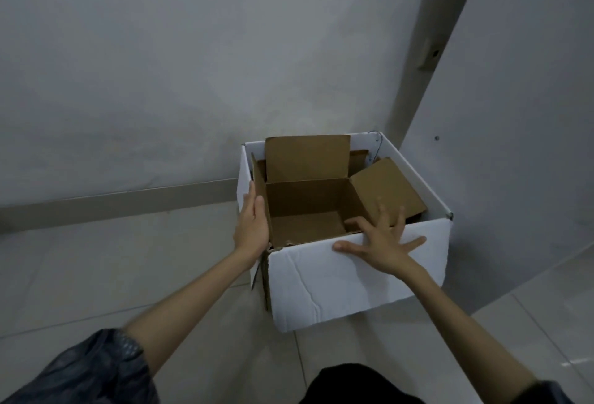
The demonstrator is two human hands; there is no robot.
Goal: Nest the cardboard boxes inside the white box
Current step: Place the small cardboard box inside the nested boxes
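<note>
Nearest, a dark sleeve [96, 368] covers the left upper arm and a dark shape at the bottom edge is cut off, so I cannot tell what it is. Both bare forearms reach out over the tiled floor [80, 275] to the white box [353, 272], which stands on the floor in the corner against the grey wall [160, 66].

The right hand [382, 243] is spread wide, fingers apart, lying over the box's near rim with its fingertips reaching the brown box's right flap; it grips nothing. The left hand [252, 227] is flat, fingers together, pressed against the left flap of the brown box [305, 207] at the white box's left rim.

The brown box sits inside the white one, open at the top, its far flap standing up and its right flap splayed outward. So at least one nesting looks done, or close to it: the flaps are not folded down, and the hands seem to be seating it.

Behind the far flap another brown edge shows, perhaps a second box or a flap; too little is visible to say. The white box's bottom and any boxes waiting outside the picture are hidden.
</note>
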